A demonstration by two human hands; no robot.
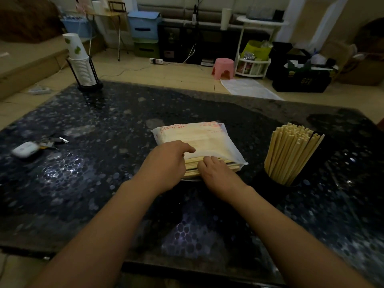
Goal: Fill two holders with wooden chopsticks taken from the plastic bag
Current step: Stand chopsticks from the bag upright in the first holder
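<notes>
A white plastic bag (197, 138) with red print lies flat at the middle of the dark speckled table (93, 125). Wooden chopstick ends (192, 170) stick out of its near open side. My left hand (168, 163) holds the bag's near left edge, thumb on top of the plastic. My right hand (216, 173) curls its fingers over the exposed chopstick ends. To the right stands a dark holder (276, 181) packed with upright chopsticks (291, 150). I cannot see a second holder.
A rack of stacked paper cups (80, 63) stands at the table's far left corner. A small white case (26, 149) and keys (53, 141) lie at the left. Beyond the table are a pink stool (223, 67), boxes and shelves on the floor.
</notes>
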